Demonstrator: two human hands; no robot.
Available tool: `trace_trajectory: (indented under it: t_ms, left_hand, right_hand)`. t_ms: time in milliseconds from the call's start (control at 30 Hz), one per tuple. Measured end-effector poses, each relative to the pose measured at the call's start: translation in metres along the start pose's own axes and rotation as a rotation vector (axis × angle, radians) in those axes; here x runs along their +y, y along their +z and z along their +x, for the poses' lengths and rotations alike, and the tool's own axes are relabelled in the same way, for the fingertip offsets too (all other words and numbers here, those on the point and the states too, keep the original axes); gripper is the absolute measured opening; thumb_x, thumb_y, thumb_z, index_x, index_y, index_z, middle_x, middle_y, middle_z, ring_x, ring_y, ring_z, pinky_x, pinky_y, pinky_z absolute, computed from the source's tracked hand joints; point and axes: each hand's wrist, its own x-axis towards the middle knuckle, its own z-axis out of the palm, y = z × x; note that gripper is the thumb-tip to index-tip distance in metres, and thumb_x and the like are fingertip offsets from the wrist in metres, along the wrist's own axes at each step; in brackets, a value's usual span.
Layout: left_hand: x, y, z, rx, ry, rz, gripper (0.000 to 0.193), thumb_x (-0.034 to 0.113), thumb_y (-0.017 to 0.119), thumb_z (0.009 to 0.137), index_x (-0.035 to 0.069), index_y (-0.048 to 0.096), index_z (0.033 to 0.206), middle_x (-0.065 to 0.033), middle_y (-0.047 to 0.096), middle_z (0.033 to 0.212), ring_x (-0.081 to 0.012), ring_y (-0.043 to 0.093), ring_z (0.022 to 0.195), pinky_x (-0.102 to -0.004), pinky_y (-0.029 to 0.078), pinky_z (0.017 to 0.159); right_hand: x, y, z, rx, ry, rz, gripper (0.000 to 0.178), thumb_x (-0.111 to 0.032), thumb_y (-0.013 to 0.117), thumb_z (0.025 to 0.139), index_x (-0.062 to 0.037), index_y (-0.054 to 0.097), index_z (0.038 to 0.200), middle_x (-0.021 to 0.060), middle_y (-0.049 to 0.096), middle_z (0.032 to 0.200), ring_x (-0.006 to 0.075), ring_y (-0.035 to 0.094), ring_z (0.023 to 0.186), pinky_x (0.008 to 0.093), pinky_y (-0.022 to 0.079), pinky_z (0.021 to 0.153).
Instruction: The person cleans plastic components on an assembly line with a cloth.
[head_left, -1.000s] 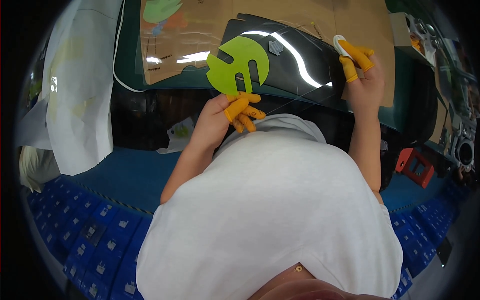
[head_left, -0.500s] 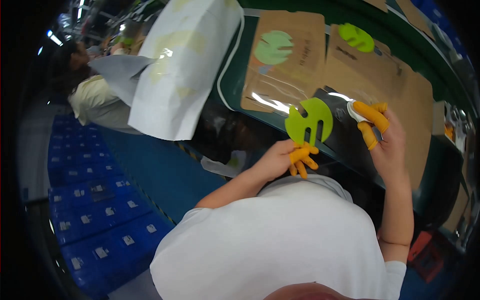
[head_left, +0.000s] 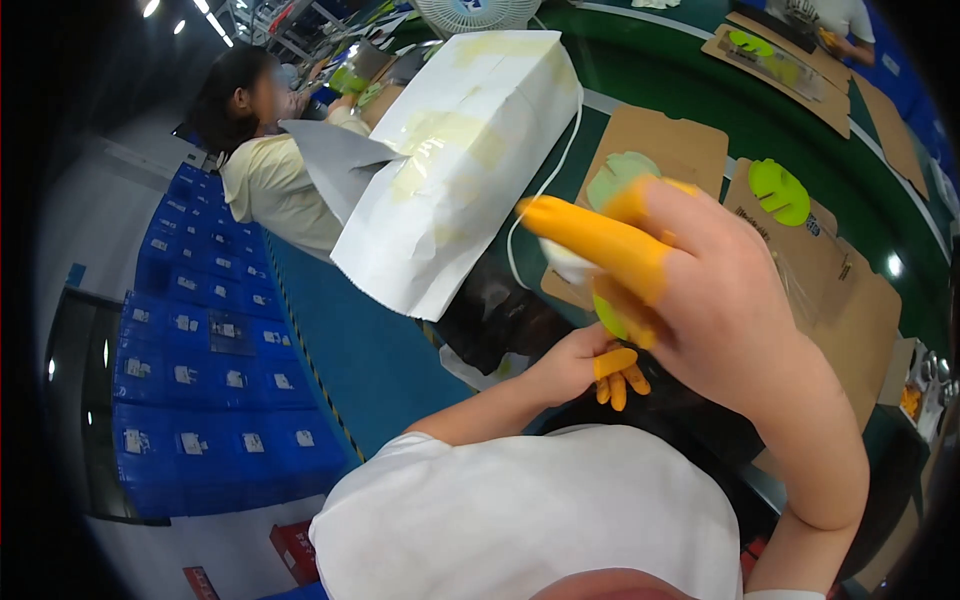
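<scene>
Two hands are up before me, both with orange finger cots. My right hand (head_left: 720,300) is raised close to the lens and pinches something small and white; behind it a sliver of the lime-green disc (head_left: 606,318) shows, mostly hidden. My left hand (head_left: 580,365) sits just under the disc, fingers curled; I cannot tell whether it grips it. I judge the job mid-way: the disc is in hand, not laid down. The green table (head_left: 700,100) carries brown cardboard sheets (head_left: 680,145), another green disc (head_left: 780,192) and a white paper bag (head_left: 450,170). Blue crates (head_left: 200,400) stack left, near a seated person (head_left: 265,170).
</scene>
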Motion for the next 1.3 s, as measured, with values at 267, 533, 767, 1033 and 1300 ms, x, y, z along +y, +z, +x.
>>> trace_trajectory:
  t_ms: [267, 533, 767, 1033, 1300]
  left_hand:
    - [-0.018, 0.000, 0.041, 0.005, -0.078, -0.127, 0.035, 0.021, 0.043, 0.094, 0.008, 0.039, 0.126, -0.0118, 0.062, 0.087, -0.0154, 0.060, 0.064, -0.0225, 0.047, 0.056]
    - [-0.024, 0.025, 0.034, -0.041, -0.023, -0.221, 0.037, 0.016, 0.038, 0.095, 0.008, 0.034, 0.132, -0.0138, 0.062, 0.090, -0.0180, 0.061, 0.065, -0.0243, 0.048, 0.057]
    - [-0.022, 0.001, 0.008, -0.161, -0.053, -0.158, 0.032, 0.009, 0.043, 0.092, 0.005, 0.045, 0.124, -0.0072, 0.053, 0.114, -0.0185, 0.058, 0.083, -0.0292, 0.048, 0.075]
    - [0.007, -0.022, 0.043, -0.053, -0.003, 0.129, 0.013, 0.012, 0.047, 0.091, 0.001, 0.052, 0.096, -0.0129, 0.064, 0.076, -0.0174, 0.061, 0.058, -0.0242, 0.047, 0.053]
    - [0.065, -0.028, 0.195, -0.122, 0.014, 0.373, 0.020, 0.020, 0.060, 0.084, 0.003, 0.061, 0.094, -0.0029, 0.061, 0.077, -0.0100, 0.057, 0.070, -0.0210, 0.043, 0.062]
  right_hand:
    - [0.014, 0.006, -0.149, 0.159, 0.625, -0.193, 0.024, -0.006, 0.067, 0.068, -0.0067, 0.066, 0.092, 0.0067, 0.056, 0.085, 0.0228, 0.055, 0.073, 0.0317, 0.047, 0.064]
    - [-0.002, -0.002, -0.160, -0.058, 0.362, -0.461, 0.026, -0.006, 0.068, 0.063, -0.0085, 0.067, 0.089, 0.0045, 0.056, 0.084, 0.0218, 0.052, 0.068, 0.0324, 0.042, 0.058]
    - [0.029, -0.045, -0.216, 0.351, 0.645, -0.683, 0.024, -0.003, 0.066, 0.069, -0.0062, 0.065, 0.093, 0.0082, 0.054, 0.084, 0.0266, 0.053, 0.073, 0.0352, 0.044, 0.064]
    - [0.006, -0.057, -0.259, 0.515, 0.979, -0.597, 0.019, -0.002, 0.064, 0.076, -0.0010, 0.063, 0.094, 0.0104, 0.055, 0.089, 0.0265, 0.057, 0.080, 0.0289, 0.046, 0.069]
    - [0.017, -0.050, -0.293, 0.544, 1.016, -0.628, 0.019, -0.003, 0.062, 0.077, -0.0001, 0.063, 0.095, 0.0117, 0.056, 0.091, 0.0275, 0.057, 0.080, 0.0306, 0.046, 0.070]
